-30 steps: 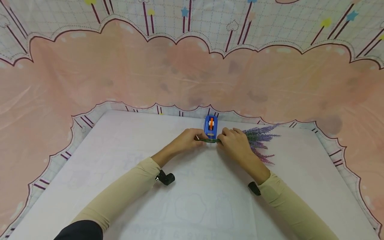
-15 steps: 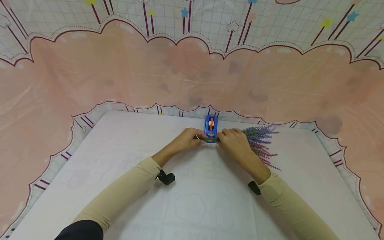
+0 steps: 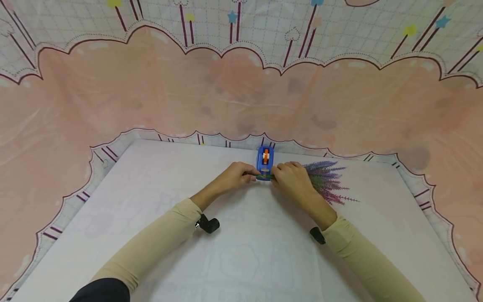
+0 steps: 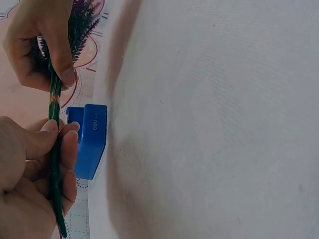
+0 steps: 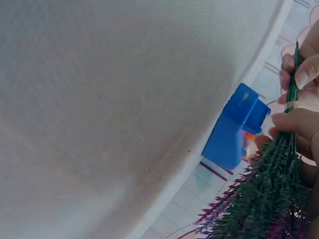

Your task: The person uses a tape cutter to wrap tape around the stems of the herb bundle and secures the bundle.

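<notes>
A bunch of artificial lavender (image 3: 327, 181) with purple and pink flower heads is held sideways at the far part of the table. My left hand (image 3: 237, 174) pinches the green stems (image 4: 56, 184) near their cut ends between thumb and fingers. Closer to the flower heads, my right hand (image 3: 295, 179) grips the same stems. Between the hands, a narrow, shiny tan band (image 4: 54, 98), looking like tape, goes round the stems. Just behind the stems stands a blue tape dispenser (image 3: 265, 157) with an orange roll hub; the stems cross in front of its near end.
A white sheet covers the table (image 3: 241, 235). Its far edge lies just beyond the tape dispenser, against a peach patterned cloth backdrop (image 3: 226, 96). Black wrist cameras (image 3: 209, 224) hang below both forearms.
The flower heads have turned and shifted their spread as the bunch rolls between the fingers. Both hands stay almost in place, the right slightly further left. The dispenser has not moved.
</notes>
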`<state>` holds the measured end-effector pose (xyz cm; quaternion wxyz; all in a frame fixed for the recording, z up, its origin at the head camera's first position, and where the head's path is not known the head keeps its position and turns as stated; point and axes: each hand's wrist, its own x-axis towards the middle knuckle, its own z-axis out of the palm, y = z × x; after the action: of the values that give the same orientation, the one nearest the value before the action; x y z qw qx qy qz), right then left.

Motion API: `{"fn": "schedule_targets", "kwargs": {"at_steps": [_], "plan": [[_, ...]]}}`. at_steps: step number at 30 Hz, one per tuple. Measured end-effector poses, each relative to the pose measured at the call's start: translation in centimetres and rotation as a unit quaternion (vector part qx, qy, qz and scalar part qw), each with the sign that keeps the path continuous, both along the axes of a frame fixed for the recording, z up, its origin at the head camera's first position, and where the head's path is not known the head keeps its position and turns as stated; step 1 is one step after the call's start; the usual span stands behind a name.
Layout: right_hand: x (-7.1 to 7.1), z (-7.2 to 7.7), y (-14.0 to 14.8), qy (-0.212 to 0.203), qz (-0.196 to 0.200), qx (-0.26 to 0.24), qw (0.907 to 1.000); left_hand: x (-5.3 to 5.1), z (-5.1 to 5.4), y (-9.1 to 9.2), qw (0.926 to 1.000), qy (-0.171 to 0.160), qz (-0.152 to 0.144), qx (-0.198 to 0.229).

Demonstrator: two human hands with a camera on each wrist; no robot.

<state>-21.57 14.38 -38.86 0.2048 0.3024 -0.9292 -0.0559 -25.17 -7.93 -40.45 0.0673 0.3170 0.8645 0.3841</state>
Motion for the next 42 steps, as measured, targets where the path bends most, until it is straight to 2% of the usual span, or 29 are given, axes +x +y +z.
{"fn": "schedule_targets", "kwargs": {"at_steps": [5, 12, 23, 28, 32, 37, 42], "plan": [[0.0, -0.1, 0.0, -0.015, 0.0, -0.007, 0.9999, -0.1, -0.2, 0.0, 0.9999, 0.007, 0.003, -0.01], [0.0, -0.2, 0.0, -0.015, 0.001, -0.016, 0.9998, 0.0, -0.3, 0.2, 0.9996, -0.009, 0.024, -0.01], [-0.2, -0.4, -0.1, 0.026, 0.017, -0.007, 0.9995, -0.5, -0.3, 0.3, 0.9995, 0.004, 0.025, -0.016], [-0.6, -0.5, -0.3, 0.06, 0.024, 0.008, 0.9979, -0.7, -0.3, 0.4, 0.9997, -0.004, 0.021, -0.01], [-0.9, -0.7, -0.4, 0.085, 0.024, 0.013, 0.9961, -0.8, -0.4, 0.5, 0.9995, -0.012, 0.028, -0.002], [-1.0, -0.7, -0.5, 0.063, 0.011, 0.001, 0.9979, -0.9, -0.7, 0.7, 0.9987, -0.022, 0.044, 0.01], [-0.8, -0.7, -0.4, 0.005, -0.013, -0.013, 0.9998, -0.9, -0.7, 0.9, 0.9987, -0.009, 0.051, -0.001]]}}
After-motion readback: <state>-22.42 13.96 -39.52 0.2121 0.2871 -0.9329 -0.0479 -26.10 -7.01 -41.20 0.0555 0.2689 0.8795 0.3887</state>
